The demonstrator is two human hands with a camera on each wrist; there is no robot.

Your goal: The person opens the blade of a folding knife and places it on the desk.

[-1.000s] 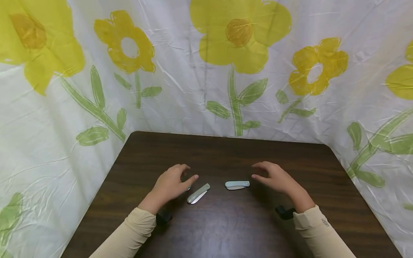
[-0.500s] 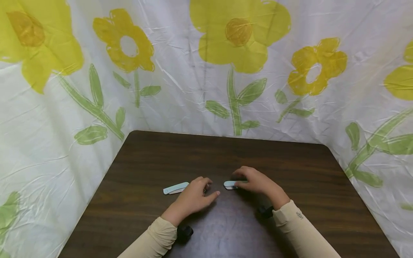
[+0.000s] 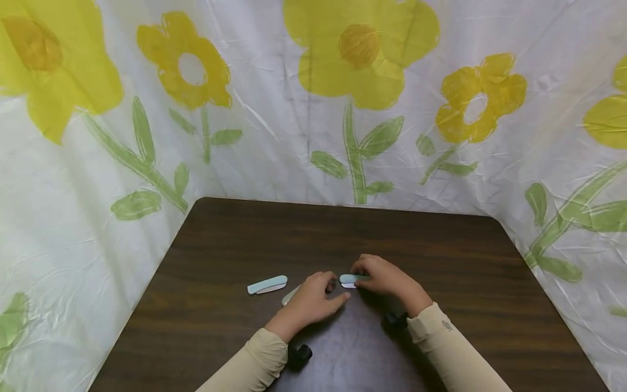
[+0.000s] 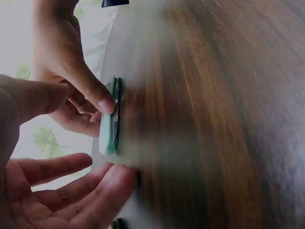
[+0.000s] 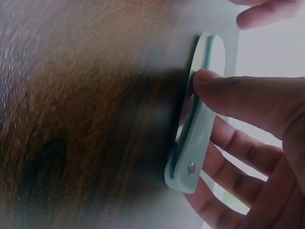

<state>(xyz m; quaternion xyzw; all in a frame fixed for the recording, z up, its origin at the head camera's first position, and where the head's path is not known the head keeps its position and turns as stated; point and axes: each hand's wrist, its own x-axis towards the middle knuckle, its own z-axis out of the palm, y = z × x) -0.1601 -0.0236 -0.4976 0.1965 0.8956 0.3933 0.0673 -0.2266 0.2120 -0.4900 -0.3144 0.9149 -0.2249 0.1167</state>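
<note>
A pale blue-green folding knife (image 3: 346, 279), its blade folded along the handle, lies on the table between the hands. My right hand (image 3: 387, 276) pinches it, the thumb on its blade side and the fingers behind the handle (image 5: 202, 131). Just left of it hovers my left hand (image 3: 313, 300), fingers spread and holding nothing; in the left wrist view its fingertips come near the knife's rounded end (image 4: 107, 143). Partly hidden beneath that hand is a grey-green folding knife (image 3: 290, 295). Further left lies another light blue folding knife (image 3: 266, 285), also folded.
The dark wood-grain table (image 3: 235, 234) has rounded far corners. Behind it and along both sides hangs a white curtain (image 3: 274, 147) printed with yellow flowers. Each wrist carries a small black camera, such as the left one (image 3: 300, 356).
My left hand has moved right, off the light blue knife and partly over the grey-green one. The right hand has come left and taken hold of the nearest knife.
</note>
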